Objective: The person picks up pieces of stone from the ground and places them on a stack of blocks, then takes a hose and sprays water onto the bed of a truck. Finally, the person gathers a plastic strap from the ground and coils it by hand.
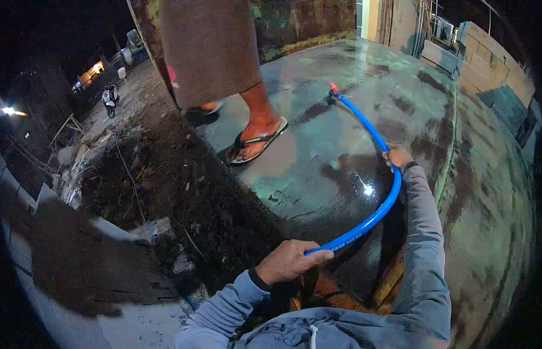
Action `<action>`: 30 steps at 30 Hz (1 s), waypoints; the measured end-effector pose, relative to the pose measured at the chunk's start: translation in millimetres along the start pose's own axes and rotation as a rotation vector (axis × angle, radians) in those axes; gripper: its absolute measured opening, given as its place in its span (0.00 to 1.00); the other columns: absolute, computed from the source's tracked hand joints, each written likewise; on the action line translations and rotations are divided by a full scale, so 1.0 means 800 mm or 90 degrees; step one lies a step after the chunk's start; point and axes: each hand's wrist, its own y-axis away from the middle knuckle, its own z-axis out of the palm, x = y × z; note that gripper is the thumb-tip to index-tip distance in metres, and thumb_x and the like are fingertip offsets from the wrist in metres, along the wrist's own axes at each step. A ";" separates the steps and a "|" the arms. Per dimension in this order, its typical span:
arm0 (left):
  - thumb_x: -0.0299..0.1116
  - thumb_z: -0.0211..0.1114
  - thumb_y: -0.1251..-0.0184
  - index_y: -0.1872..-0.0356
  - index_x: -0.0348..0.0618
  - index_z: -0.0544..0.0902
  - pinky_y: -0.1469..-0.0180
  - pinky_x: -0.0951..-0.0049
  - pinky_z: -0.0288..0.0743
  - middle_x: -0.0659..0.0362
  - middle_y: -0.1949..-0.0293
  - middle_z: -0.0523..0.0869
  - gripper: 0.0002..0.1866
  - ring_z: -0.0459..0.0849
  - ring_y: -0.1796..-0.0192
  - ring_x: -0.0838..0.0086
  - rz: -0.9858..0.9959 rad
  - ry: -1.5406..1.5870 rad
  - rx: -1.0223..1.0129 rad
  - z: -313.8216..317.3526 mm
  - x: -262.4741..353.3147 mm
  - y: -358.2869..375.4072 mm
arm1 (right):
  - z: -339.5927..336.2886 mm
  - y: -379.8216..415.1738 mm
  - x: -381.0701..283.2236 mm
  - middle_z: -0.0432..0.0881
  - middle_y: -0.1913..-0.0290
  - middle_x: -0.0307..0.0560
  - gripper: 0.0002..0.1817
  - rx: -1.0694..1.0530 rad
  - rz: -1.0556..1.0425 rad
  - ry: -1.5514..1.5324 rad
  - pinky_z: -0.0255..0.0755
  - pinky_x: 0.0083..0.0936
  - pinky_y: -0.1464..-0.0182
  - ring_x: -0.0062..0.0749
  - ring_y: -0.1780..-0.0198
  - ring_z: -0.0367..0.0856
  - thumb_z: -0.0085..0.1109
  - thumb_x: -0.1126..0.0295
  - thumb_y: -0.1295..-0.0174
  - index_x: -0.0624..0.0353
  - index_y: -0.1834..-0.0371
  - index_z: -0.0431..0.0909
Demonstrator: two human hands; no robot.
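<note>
A thick blue hose (373, 218) curves across in front of me over a wet concrete slab (306, 192). My left hand (294, 260) grips its near end, thumb lying along the top, close to my body. Further up the hose, my right hand (398, 157) wraps round it from the right side. Beyond that hand the hose runs to a dark fitting with a red valve handle (333, 87) at its far end. Pale printed lettering shows on the hose beside my left hand. Its near opening is hidden by the left hand.
Another person's sandalled foot (262, 131) stands on the slab at its left edge. Left of that edge lies dark soil (166, 168) with a thin cable (134, 186). Concrete blocks (486, 64) rise at the far right. A motorcycle (110, 100) stands far left.
</note>
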 end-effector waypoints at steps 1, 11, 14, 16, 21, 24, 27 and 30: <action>0.55 0.57 0.40 0.67 0.41 0.82 0.73 0.75 0.66 0.61 0.82 0.74 0.23 0.71 0.77 0.78 -0.005 0.003 -0.010 0.000 -0.005 0.009 | 0.005 0.009 0.004 0.69 0.78 0.35 0.26 0.001 -0.009 0.002 0.64 0.24 0.86 0.22 0.83 0.68 0.50 0.72 0.44 0.55 0.39 0.63; 0.55 0.57 0.40 0.66 0.39 0.82 0.75 0.75 0.66 0.64 0.82 0.73 0.24 0.71 0.78 0.80 0.045 0.072 -0.023 -0.021 -0.071 0.127 | 0.064 0.080 0.036 0.71 0.79 0.35 0.15 -0.025 -0.168 0.195 0.64 0.24 0.84 0.21 0.81 0.69 0.50 0.76 0.46 0.59 0.53 0.72; 0.54 0.58 0.40 0.65 0.41 0.82 0.75 0.78 0.63 0.66 0.82 0.73 0.23 0.69 0.78 0.83 0.032 0.090 -0.046 -0.027 -0.092 0.163 | 0.099 0.137 0.024 0.71 0.80 0.36 0.18 0.010 -0.128 0.130 0.64 0.24 0.84 0.21 0.80 0.70 0.50 0.76 0.46 0.60 0.50 0.72; 0.54 0.58 0.40 0.65 0.41 0.82 0.76 0.78 0.63 0.65 0.82 0.73 0.23 0.69 0.78 0.83 0.039 0.077 -0.060 -0.029 -0.105 0.182 | 0.120 0.187 -0.004 0.72 0.80 0.37 0.22 0.012 -0.098 0.143 0.63 0.24 0.86 0.22 0.84 0.68 0.51 0.76 0.47 0.62 0.45 0.69; 0.53 0.58 0.40 0.64 0.41 0.82 0.76 0.78 0.64 0.65 0.82 0.74 0.22 0.70 0.78 0.83 0.040 0.070 -0.102 -0.038 -0.133 0.229 | 0.160 0.267 -0.032 0.73 0.78 0.38 0.28 0.018 -0.051 0.172 0.65 0.23 0.78 0.23 0.80 0.69 0.53 0.75 0.47 0.65 0.40 0.64; 0.52 0.59 0.40 0.64 0.41 0.82 0.75 0.79 0.64 0.65 0.82 0.74 0.21 0.70 0.78 0.83 0.057 0.084 -0.112 -0.042 -0.143 0.254 | 0.184 0.293 -0.029 0.71 0.79 0.39 0.30 -0.004 -0.038 0.110 0.64 0.23 0.83 0.23 0.85 0.67 0.52 0.75 0.46 0.64 0.37 0.59; 0.54 0.59 0.42 0.66 0.42 0.83 0.75 0.78 0.64 0.64 0.80 0.77 0.23 0.71 0.78 0.82 0.081 0.090 -0.128 -0.046 -0.153 0.273 | 0.207 0.316 -0.044 0.70 0.80 0.39 0.31 -0.045 0.042 -0.102 0.63 0.22 0.88 0.23 0.88 0.65 0.50 0.76 0.46 0.64 0.36 0.56; 0.56 0.59 0.43 0.67 0.42 0.83 0.76 0.79 0.63 0.64 0.81 0.77 0.24 0.70 0.79 0.82 0.040 0.099 -0.143 -0.053 -0.156 0.291 | 0.224 0.321 -0.039 0.70 0.80 0.38 0.31 -0.053 -0.050 -0.034 0.64 0.23 0.87 0.23 0.87 0.66 0.50 0.76 0.46 0.64 0.36 0.56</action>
